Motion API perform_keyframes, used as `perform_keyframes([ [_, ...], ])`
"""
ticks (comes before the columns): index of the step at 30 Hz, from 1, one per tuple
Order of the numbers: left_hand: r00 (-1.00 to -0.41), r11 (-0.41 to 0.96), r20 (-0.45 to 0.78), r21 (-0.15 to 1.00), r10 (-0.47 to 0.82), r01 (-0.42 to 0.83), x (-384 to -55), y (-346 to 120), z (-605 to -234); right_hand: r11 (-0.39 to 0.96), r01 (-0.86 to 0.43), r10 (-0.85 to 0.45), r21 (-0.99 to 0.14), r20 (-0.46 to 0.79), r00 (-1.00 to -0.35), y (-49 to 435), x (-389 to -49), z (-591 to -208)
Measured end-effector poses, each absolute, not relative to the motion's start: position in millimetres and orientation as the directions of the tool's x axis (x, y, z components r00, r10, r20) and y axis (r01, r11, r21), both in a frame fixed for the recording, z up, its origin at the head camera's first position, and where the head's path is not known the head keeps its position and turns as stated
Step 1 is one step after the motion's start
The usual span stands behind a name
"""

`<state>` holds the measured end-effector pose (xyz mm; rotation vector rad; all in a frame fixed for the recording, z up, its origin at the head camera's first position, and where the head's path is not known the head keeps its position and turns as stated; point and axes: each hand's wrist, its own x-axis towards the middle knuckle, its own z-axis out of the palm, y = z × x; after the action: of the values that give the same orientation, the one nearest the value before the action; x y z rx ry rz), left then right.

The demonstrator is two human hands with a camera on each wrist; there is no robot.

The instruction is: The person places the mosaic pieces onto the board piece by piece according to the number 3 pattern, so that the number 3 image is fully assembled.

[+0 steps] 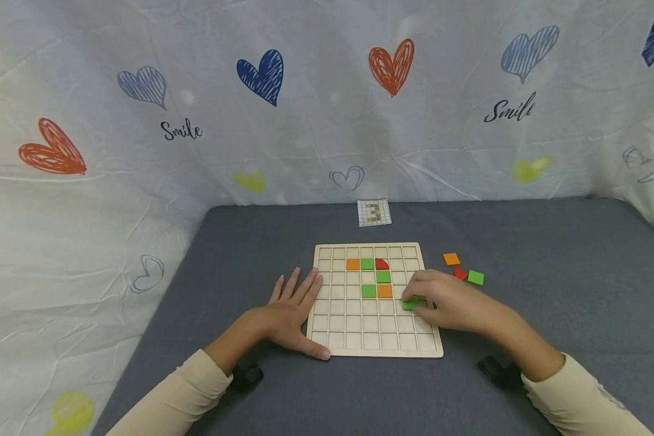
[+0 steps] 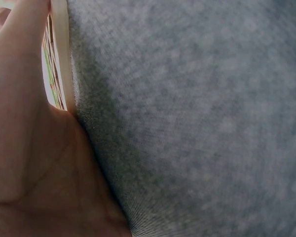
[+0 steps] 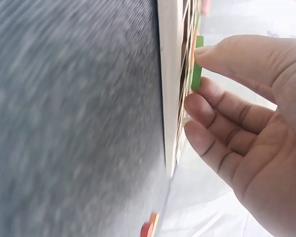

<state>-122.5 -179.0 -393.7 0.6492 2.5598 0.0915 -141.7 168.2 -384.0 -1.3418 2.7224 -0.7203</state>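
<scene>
A square wooden grid board (image 1: pixel 349 340) lies on the dark grey cloth. In its upper middle cells sit orange, green and red tiles, among them an orange tile (image 1: pixel 353 264), a red quarter-round tile (image 1: pixel 381 264) and a green tile (image 1: pixel 383 277). My left hand (image 1: pixel 291 315) rests with spread fingers along the board's left edge, thumb at the lower left corner. My right hand (image 1: pixel 447 300) pinches a green square tile (image 3: pixel 198 66) between thumb and fingers, close over the board's right side. In the left wrist view the palm (image 2: pixel 44 163) lies beside the board's rim.
Right of the board lie a loose orange tile (image 1: pixel 451 259), a red tile (image 1: pixel 460 274) and a green tile (image 1: pixel 476 277). Behind the board is a small card (image 1: pixel 374 213) printed with a coloured grid pattern. A white curtain with hearts (image 1: pixel 316 139) hangs at the back.
</scene>
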Motion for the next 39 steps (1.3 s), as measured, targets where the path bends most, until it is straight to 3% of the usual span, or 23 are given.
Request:
perform_keyframes([
  [8,-0.773,0.889,-0.443,0.168,0.455,0.427,-121.3,-179.0,-393.4,0.437,-0.806,-0.795,-0.399,0.248,-0.553,154.1,-144.3,-387.0],
  [39,-0.774,0.891,-0.445,0.173,0.451,0.419,-121.4,-178.3,-391.6,0.433,-0.825,-0.812,-0.363,0.24,-0.531,130.1,-144.3,-389.9],
])
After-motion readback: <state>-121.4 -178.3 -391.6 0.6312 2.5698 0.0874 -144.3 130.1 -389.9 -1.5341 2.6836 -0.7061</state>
